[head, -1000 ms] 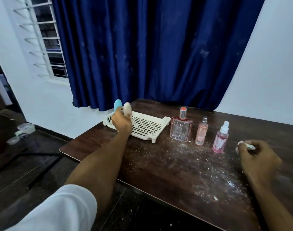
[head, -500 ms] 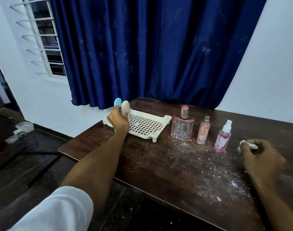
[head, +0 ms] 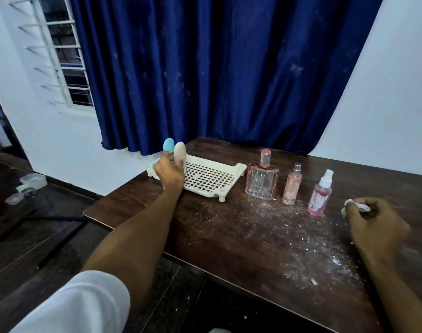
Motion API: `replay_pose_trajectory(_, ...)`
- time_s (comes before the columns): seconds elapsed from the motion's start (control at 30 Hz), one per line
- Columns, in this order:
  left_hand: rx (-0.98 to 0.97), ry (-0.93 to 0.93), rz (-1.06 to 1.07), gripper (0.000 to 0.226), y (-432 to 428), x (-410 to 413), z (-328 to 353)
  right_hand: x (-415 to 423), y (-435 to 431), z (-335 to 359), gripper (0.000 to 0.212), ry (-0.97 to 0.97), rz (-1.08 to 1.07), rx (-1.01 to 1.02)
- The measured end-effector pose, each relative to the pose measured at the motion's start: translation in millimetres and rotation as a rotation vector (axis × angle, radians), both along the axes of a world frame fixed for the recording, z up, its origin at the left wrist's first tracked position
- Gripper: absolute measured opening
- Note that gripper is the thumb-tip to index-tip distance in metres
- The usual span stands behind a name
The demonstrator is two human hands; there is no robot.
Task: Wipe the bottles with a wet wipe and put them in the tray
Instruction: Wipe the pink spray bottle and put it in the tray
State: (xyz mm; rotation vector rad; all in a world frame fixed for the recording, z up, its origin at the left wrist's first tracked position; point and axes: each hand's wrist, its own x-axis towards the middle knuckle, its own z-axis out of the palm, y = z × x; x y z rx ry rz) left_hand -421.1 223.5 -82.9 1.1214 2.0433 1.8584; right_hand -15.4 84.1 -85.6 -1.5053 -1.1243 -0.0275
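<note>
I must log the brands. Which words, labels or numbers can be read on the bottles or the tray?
None can be read.
Square bottle: faint marks on the glass, too blurred.
Slim bottle: pale marks low down, too small.
Spray bottle: white pattern, no legible text.
Tray: no text visible.

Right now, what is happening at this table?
A person is cleaning bottles. The left hand holds a beige-topped bottle over the white tray, beside a blue-topped one. The right hand holds a crumpled wipe. Three pink bottles stand on the dusty table.
</note>
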Motion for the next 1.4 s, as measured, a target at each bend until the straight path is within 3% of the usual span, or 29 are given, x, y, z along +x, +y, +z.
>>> replay_pose_trajectory(0.23,0.057,0.034,0.072,0.035,-19.7,13.7,-4.2,4.4,-1.7,-1.0,0.006,0.008,-0.019,0.013)
replay_pose_trajectory(0.33,0.219,0.165,0.056,0.024,-37.6,37.2,5.5,5.3,2.6,-3.2,0.012,0.007,-0.054,0.050)
replay_pose_trajectory(0.53,0.439,0.357,-0.474,0.012,-81.6,140.5,46.7,6.9,6.9,-3.8,0.026,-0.053,-0.109,0.040)
replay_pose_trajectory(0.67,0.443,0.479,-0.729,0.016,-95.9,210.5,55.8,5.8,3.1,-3.2,0.027,-0.016,-0.094,0.041)
replay_pose_trajectory(0.8,0.347,0.513,-0.834,0.027,-94.1,258.3,50.0,5.5,1.2,-0.6,0.024,0.014,-0.099,0.072)
replay_pose_trajectory(1.07,0.185,0.487,-0.802,0.038,-91.9,292.5,43.0,6.2,3.1,-0.2,0.020,0.049,-0.131,0.186)
replay_pose_trajectory(1.4,0.176,0.242,-0.826,0.024,-74.0,304.0,27.2,4.7,3.8,2.9,0.019,0.061,-0.155,0.240)
